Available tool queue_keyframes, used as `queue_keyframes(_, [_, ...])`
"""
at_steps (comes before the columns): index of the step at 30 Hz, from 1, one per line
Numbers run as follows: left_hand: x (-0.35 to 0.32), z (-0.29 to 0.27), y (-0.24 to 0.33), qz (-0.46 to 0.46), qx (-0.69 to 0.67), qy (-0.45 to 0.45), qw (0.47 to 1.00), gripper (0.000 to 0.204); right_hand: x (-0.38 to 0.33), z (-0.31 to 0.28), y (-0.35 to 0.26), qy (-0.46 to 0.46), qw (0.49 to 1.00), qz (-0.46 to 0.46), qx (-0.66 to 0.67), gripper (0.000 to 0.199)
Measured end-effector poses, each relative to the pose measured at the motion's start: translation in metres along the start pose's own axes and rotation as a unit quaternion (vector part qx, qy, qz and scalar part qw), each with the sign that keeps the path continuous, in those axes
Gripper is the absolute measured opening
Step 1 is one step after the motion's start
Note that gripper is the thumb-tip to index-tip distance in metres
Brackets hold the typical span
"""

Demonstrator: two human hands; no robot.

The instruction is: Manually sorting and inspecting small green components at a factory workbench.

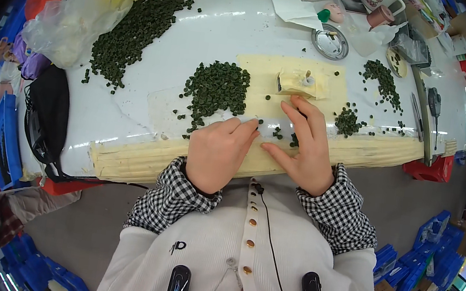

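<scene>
I'm seeing the left hand (218, 150) holding its fingers bunched at one small, squat, dark-green piece (260, 121); pinching or not, I can't tell. The right hand (311, 149) is holding its fingers apart, partly hiding similar pieces (294, 141); a matching heap (217, 88) is lying beyond the left.

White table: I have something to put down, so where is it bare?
On the white table, the widest bare patch lies between the long green pile and the metal dish. Another sits below that pile, left of the middle pile. Crowded: around the spool at top right, and among loose pieces between left hand and right hand.
</scene>
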State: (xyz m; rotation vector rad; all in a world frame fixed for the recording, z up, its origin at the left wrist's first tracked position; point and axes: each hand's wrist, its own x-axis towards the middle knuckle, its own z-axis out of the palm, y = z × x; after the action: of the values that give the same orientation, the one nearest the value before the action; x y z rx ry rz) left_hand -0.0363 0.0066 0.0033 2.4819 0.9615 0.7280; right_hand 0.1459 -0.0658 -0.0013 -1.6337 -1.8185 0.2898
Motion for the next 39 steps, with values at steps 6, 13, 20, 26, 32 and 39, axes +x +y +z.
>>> queue_keyframes(6, [0.005, 0.004, 0.004, -0.006, -0.011, 0.000, 1.000, 0.016, 0.015, 0.009, -0.007, -0.023, 0.999, -0.025, -0.014, 0.065])
queue_keyframes(13, [-0.001, -0.006, -0.004, -0.049, -0.114, 0.039, 0.991, 0.021, 0.020, 0.023, -0.002, 0.025, 0.998, -0.052, 0.010, 0.033])
queue_keyframes(20, [-0.006, -0.035, -0.010, -0.118, -0.144, 0.069, 0.980, 0.018, 0.012, 0.011, 0.002, 0.013, 0.999, -0.038, 0.028, 0.024])
queue_keyframes(26, [-0.011, -0.040, -0.015, -0.127, -0.157, 0.077, 0.976, 0.017, 0.019, -0.011, -0.009, -0.042, 0.978, -0.048, -0.198, 0.043])
queue_keyframes(32, [-0.011, -0.040, -0.015, -0.128, -0.170, 0.079, 0.974, 0.018, 0.030, 0.000, 0.001, -0.053, 0.969, -0.070, -0.230, 0.027])
queue_keyframes(39, [-0.014, -0.040, -0.019, -0.134, -0.163, 0.085, 0.974, 0.018, 0.031, 0.007, 0.004, -0.058, 0.965, -0.065, -0.246, 0.017])
